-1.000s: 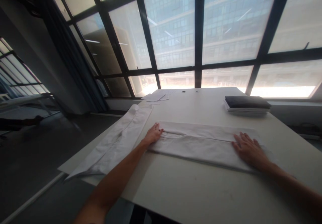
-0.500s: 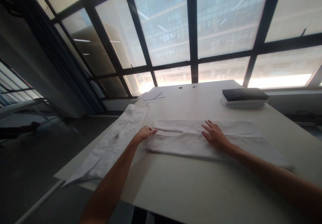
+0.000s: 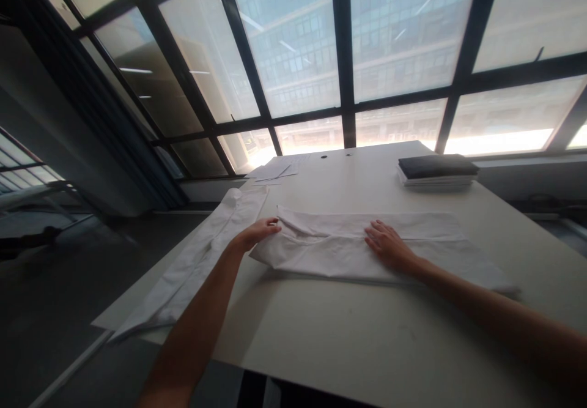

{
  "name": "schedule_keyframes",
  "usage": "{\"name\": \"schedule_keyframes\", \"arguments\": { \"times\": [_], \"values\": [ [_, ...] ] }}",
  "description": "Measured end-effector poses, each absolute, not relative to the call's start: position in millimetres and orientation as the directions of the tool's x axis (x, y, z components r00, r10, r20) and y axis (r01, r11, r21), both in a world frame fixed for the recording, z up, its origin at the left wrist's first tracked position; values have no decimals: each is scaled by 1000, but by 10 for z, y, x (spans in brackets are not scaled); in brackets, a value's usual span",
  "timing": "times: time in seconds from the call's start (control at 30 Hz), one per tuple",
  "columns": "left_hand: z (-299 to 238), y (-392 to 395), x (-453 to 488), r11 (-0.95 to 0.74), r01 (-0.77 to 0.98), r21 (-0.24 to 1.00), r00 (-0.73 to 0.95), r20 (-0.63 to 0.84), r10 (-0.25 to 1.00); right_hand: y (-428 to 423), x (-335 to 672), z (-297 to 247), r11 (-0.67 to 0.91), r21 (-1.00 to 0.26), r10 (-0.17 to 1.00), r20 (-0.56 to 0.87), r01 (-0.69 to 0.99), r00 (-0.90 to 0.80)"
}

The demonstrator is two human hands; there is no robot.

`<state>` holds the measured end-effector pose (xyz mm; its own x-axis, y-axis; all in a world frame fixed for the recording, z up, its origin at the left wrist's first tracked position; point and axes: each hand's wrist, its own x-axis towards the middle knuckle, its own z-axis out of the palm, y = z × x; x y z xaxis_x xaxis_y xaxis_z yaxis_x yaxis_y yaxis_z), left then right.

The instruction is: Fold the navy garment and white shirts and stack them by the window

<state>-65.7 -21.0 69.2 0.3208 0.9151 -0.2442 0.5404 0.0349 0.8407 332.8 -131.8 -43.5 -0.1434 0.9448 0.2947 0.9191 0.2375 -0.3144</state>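
A folded white garment (image 3: 339, 255) lies lengthwise across the table in front of me; its exact kind is hidden by the folds. My left hand (image 3: 259, 232) pinches its left end, which is raised a little off the tabletop. Flat on the middle of the garment rests my right hand (image 3: 387, 246), fingers stretched out. A second white garment (image 3: 206, 252) is spread in a long strip along the table's left edge, just left of my left hand, and my left forearm passes over part of it.
On the far right of the white table (image 3: 316, 328) sits a stack of folded cloths (image 3: 435, 172), dark on top and white below. Sheets of paper (image 3: 277, 170) lie at the far left. Large windows (image 3: 284, 41) stand behind the table.
My left hand has lifted the garment's left end and drawn it slightly leftward, so the fold there gapes and wrinkles more. My right hand stays pressed on the cloth. The view has shifted slightly.
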Motion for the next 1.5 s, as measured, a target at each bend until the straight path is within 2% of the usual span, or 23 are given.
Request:
{"name": "schedule_keyframes", "arguments": {
  "times": [0.1,0.2,0.37,0.5,0.6,0.67,0.73,0.83,0.9,1.03,1.13,1.23,1.33,1.5],
  "values": [
    [916,-245,-489,5,531,848,341,-219,914,-1305,3331,-460,250,-341,938,319,906,-138],
    [1149,-312,-232,-42,583,812,368,-218,904,-1292,3297,-435,290,-423,915,384,859,-120],
    [1323,-480,366,-110,633,766,437,-236,868,-1295,3138,-267,442,-644,863,495,625,-100],
    [1015,-651,870,-73,579,812,451,-245,858,-1293,3042,-210,374,-828,924,369,419,-97],
    [641,-755,1090,-35,556,830,502,-303,810,-1275,3028,-239,323,-891,946,297,320,-127],
    [447,-756,1123,-104,543,833,573,-278,771,-1260,3030,-269,287,-916,957,261,278,-127],
    [344,-665,1085,-277,533,799,611,-137,779,-1249,3028,-296,285,-917,958,265,278,-110],
    [315,-354,982,-571,537,621,570,232,788,-1255,3013,-315,327,-877,944,319,352,-83],
    [311,-77,932,-650,557,517,534,377,757,-1283,2996,-309,336,-849,939,338,408,-68],
    [237,426,905,-595,579,558,533,293,794,-1396,2952,-262,404,-776,906,414,484,-92],
    [153,626,902,-569,568,595,548,243,800,-1508,2920,-213,504,-697,860,460,510,-220],
    [66,682,869,-552,579,600,529,238,814,-1597,2897,-168,555,-623,832,428,551,-353],
    [-12,695,807,-532,634,562,492,238,837,-1636,2891,-140,554,-592,832,387,585,-396],
    [-48,712,747,-462,784,413,408,217,887,-1648,2906,-126,569,-583,822,377,579,-427]
  ]
}}
